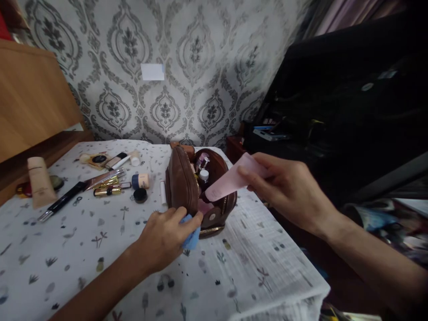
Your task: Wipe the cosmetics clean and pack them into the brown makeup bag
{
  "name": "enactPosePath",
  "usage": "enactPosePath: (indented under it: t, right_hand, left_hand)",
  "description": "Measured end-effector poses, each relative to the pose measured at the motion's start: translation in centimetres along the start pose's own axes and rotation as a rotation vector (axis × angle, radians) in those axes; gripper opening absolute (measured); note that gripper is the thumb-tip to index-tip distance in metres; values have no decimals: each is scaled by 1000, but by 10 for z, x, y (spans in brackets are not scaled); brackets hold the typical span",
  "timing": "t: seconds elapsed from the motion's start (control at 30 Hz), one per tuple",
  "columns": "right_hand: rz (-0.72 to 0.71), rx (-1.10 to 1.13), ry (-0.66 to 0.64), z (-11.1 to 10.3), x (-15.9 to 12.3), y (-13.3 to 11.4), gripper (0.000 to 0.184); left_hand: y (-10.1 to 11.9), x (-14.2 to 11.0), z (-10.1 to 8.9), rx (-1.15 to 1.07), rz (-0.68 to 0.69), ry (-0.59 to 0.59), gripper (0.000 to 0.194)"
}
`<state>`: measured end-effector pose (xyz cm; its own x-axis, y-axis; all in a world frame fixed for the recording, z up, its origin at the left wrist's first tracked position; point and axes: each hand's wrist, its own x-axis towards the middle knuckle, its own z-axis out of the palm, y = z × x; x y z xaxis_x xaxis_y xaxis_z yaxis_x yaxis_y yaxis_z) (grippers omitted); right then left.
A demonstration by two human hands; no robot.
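- Pink tube sits in the right hand, gripped near its upper end between thumb and fingers; its long axis slants down and leftward from that hand, the free end over the bag's mouth; how deep that end goes, I cannot tell.
- Left hand is closed on a blue cloth, fingers against the bag's near side; it lies below and left of the tube, apart from it, so the right hand is the nearer.
- Bag stands unzipped between the hands; a white-capped bottle shows inside.
- White stick lies just left of the bag; further left come a jar, a black lid, a long black stick and a beige tube; all rest on the tablecloth.
- Wall rises behind.
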<state>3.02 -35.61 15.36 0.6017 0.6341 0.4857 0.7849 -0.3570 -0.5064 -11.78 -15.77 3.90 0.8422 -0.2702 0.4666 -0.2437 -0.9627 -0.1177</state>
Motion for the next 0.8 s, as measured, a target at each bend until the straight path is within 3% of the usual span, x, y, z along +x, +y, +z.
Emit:
enactPosePath:
  t: [0.17, 0.4, 0.8]
  right_hand:
    - [-116, -305, -65, 25, 9, 12, 31]
    - [-5, -686, -243, 48, 23, 15, 23]
    - [14, -840, -343, 52, 30, 10, 26]
  left_hand:
    - [0, -1, 3, 10, -1, 43, 58]
    - [2, 1, -1, -19, -3, 63, 59]
    - [2, 1, 2, -9, -6, 72, 63]
